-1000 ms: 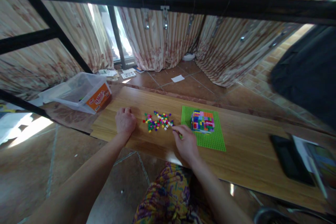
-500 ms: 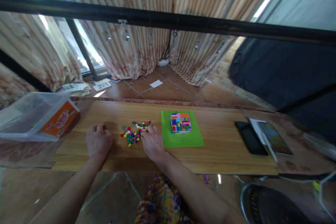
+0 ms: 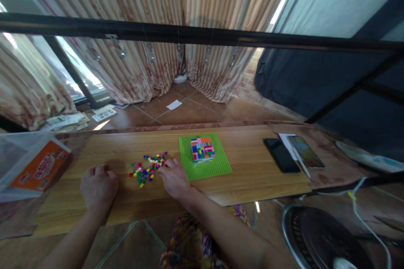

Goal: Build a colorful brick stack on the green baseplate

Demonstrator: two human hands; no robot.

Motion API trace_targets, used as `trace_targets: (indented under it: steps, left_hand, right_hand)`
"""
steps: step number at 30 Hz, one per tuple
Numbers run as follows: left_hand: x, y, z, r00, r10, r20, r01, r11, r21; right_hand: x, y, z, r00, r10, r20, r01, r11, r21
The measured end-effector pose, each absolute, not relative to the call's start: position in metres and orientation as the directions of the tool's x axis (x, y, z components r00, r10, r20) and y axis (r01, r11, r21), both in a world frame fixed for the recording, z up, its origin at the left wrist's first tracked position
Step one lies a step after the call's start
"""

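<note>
A loose pile of small coloured toy bricks (image 3: 147, 172) lies on the wooden board. My right hand (image 3: 173, 177) is at the pile's right edge, its fingers bent together against the bricks; whatever is between the fingertips is hidden. To the right of that hand lies a green studded baseplate (image 3: 219, 164), bearing a square block built of many-coloured bricks (image 3: 202, 149). My left hand (image 3: 99, 187) rests on the board left of the pile, its fingers curled under and apart from the bricks. No brick shows in it.
A clear plastic box (image 3: 22, 151) with an orange label stands at the far left. Toward the right end lie a black phone (image 3: 280, 155) and a second phone (image 3: 306, 151). A black bar (image 3: 202, 35) crosses beyond the wooden board (image 3: 246, 180). A round fan-like object (image 3: 318, 235) is below right.
The view has swung to the right, so everything sits further left in the picture. Both hands keep nearly the same places beside the pile.
</note>
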State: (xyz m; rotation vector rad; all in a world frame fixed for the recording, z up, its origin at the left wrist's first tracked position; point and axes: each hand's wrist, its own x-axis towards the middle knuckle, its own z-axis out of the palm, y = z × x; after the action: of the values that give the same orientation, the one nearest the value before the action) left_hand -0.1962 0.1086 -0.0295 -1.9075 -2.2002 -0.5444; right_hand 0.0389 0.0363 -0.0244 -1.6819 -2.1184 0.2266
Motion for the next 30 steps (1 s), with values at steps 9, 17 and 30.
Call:
trace_targets:
  steps: [9, 17, 30]
  left_hand:
    - [-0.190, 0.105, -0.032, -0.190, 0.916, 0.353, 0.974, 0.129, 0.188]
    - [-0.186, 0.100, -0.031, -0.215, 0.926, 0.312, 0.966, 0.155, 0.205]
    - [-0.184, 0.098, -0.029, -0.218, 0.930, 0.296, 0.961, 0.152, 0.229]
  right_hand:
    - [0.071, 0.022, -0.025, -0.114, 0.946, 0.304, 0.748, 0.283, -0.600]
    - [0.076, 0.035, -0.022, -0.037, 0.953, 0.300, 0.759, 0.222, -0.612]
    - [0.059, 0.065, -0.021, -0.144, 0.974, 0.174, 0.862, 0.210, -0.461]
